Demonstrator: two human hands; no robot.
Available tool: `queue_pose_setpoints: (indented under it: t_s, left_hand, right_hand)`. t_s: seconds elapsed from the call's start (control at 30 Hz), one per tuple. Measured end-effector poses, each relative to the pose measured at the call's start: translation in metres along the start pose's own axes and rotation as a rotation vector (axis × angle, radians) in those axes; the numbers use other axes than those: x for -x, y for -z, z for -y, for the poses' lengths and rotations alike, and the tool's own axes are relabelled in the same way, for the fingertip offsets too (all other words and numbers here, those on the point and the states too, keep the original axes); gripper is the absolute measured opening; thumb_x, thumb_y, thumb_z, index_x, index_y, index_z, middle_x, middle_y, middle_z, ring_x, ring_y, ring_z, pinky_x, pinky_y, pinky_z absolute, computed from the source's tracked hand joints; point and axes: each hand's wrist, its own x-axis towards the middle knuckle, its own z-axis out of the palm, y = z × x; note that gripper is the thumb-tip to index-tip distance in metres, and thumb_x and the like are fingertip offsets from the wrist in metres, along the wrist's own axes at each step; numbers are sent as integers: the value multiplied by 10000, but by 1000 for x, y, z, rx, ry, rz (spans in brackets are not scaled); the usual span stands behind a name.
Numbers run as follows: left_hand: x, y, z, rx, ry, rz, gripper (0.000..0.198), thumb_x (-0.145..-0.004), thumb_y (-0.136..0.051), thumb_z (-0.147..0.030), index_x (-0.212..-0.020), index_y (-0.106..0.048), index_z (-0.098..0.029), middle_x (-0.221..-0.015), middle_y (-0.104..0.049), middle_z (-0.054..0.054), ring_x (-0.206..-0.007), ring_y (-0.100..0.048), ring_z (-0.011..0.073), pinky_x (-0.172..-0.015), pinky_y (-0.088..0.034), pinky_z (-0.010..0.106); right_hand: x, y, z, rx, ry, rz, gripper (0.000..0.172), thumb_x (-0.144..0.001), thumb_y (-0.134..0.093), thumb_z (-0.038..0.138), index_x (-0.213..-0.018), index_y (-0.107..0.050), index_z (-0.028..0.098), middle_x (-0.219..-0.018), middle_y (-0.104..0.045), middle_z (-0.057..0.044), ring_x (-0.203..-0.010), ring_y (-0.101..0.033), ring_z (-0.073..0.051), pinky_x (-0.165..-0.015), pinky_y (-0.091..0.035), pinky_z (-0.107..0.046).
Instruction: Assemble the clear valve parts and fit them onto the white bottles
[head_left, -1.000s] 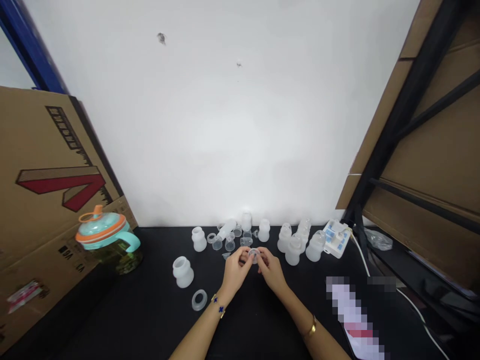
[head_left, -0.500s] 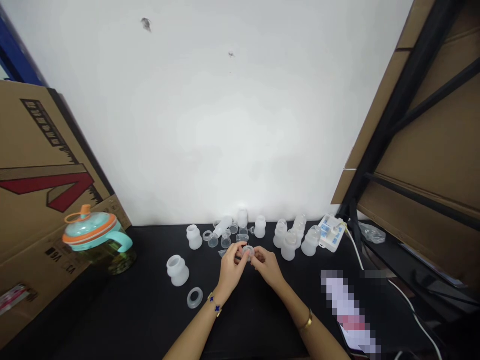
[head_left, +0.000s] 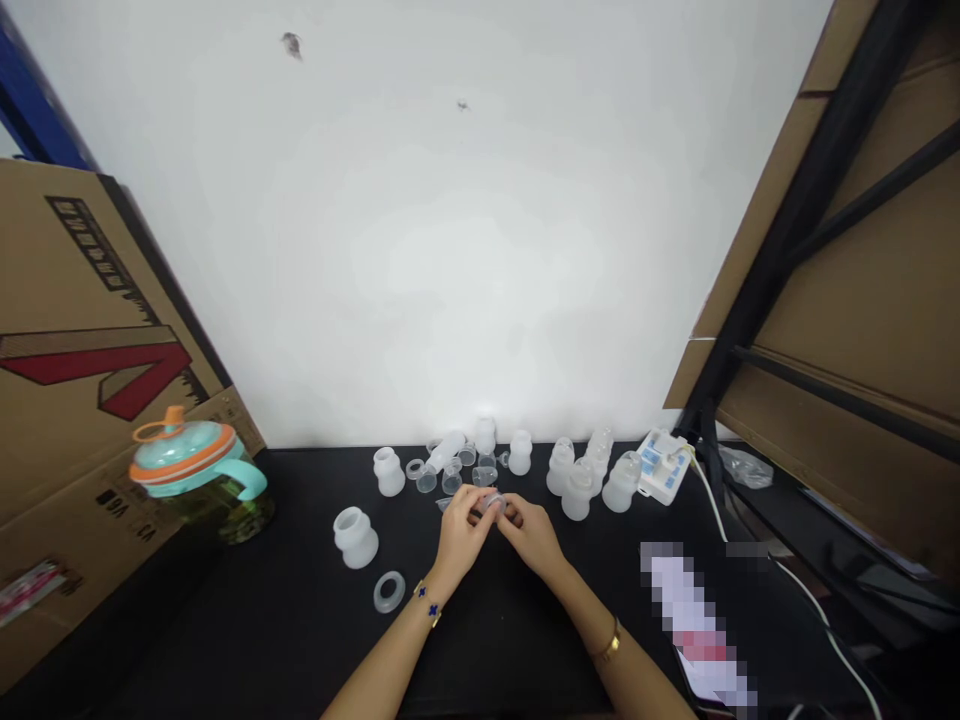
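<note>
From my remote seat I count clock directions around the small clear round plastic piece (head_left: 493, 503), with twelve toward the white wall (head_left: 480, 250). That piece sits at the centre, held above the black desk (head_left: 502, 650). I have the left hand (head_left: 463, 530) closed on its left side, thumb and fingers pinching it; the right hand (head_left: 531, 535) is closed on its right side, fingertips near the other thumb. The fingers hide much of the piece, so I cannot tell its exact shape.

At eight o'clock a translucent white plastic ring (head_left: 380, 600) lies flat, near the left wrist. Just beyond it, toward nine, an open-mouthed, waisted white plastic bottle (head_left: 356, 542) stands upright. At ten I see a loose cluster of clear plastic cups (head_left: 451, 478). At one another waisted white bottle (head_left: 520, 455) stands, and at three a group of clear-topped white bottles (head_left: 577, 492).
</note>
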Motion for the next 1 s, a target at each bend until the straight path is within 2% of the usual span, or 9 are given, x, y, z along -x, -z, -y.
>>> queue_pose_setpoints:
  t_s: [0.23, 0.33, 0.5, 0.6, 0.73, 1.0]
  left_hand:
    - [0, -1, 2, 24, 23, 13, 330, -895, -633, -467, -1102, -718, -224, -1039, -658, 82, -881, -677, 207, -585, -561, 244]
    - [-1, 0, 1, 66, 29, 7, 332, -894, -638, -431, -1143, -688, -217, -1081, -667, 88, -844, -682, 183, -567, -546, 220]
    - [0, -1, 0, 180, 81, 31, 290, -887, -649, -399, -1100, -650, -203, -1164, -663, 97, -954, -712, 199, -649, -576, 227]
    - [0, -2, 2, 213, 125, 17, 302, -878, -665, -395, -1104, -627, -198, -1128, -688, 89, -929, -723, 195, -713, -587, 260]
    - [0, -4, 7, 225, 158, 46, 288, -888, -646, -411, -1073, -631, -191, -978, -738, 64, -843, -730, 192, -758, -582, 294]
    - [0, -4, 9, 250, 171, 66, 221, -881, -645, -364, -1026, -602, -204, -883, -758, 43, -832, -740, 201, -748, -554, 279]
  right_hand:
    - [-1, 1, -1, -17, 14, -12, 191, -891, -598, 365, -950, -707, 220, -676, -665, 11, -552, -589, -148, -530, -387, -225]
    - [-1, 2, 0, -32, -4, -15, 231, -906, -594, 416, -943, -705, 218, -669, -652, 13, -523, -558, -138, -513, -372, -227]
    - [1, 3, 3, -60, 25, -29, 252, -922, -583, 433, -985, -689, 214, -715, -676, 2, -559, -580, -149, -538, -388, -236]
    - [1, 4, 3, -66, 10, -44, 246, -925, -584, 430, -993, -684, 216, -735, -686, 0, -568, -590, -154, -544, -395, -240]
    - [0, 3, 0, -62, 4, -55, 229, -922, -587, 414, -990, -683, 217, -762, -702, -3, -575, -596, -152, -551, -409, -243]
    - [-2, 4, -2, 0, -4, -12, 255, -906, -580, 389, -1051, -682, 206, -797, -706, -8, -582, -612, -150, -562, -421, -244]
